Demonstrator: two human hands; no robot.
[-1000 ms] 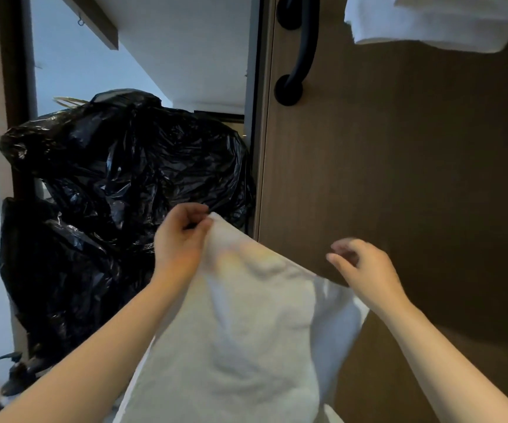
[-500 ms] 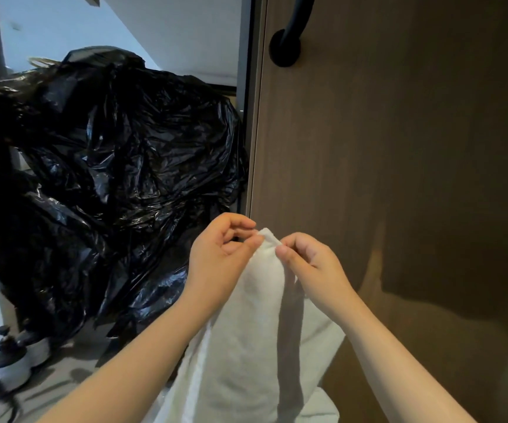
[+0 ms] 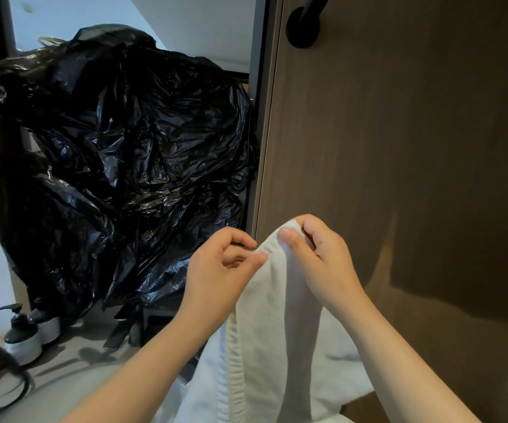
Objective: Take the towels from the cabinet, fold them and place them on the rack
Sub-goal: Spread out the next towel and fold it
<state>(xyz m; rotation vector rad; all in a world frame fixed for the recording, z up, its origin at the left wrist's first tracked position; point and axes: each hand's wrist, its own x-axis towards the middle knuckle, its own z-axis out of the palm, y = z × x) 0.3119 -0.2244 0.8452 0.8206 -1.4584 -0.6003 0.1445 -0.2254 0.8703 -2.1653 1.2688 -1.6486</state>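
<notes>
towel (image 3: 272,315): white terry cloth, nubbly (ribbed hem) | bags (image 3: 118,166): glossy crinkled black plastic | door (image 3: 399,148): matt wood-grain

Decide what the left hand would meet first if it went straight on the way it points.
The left hand points up and right: first the folded top of the towel, right at its thumb, then the right hand pinching it. The wooden door lies behind, depth unclear.

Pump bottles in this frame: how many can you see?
2. One pump bottle stands at lower left; a second bottle is just right of it, partly under the black bag. The bag may hide more.
</notes>
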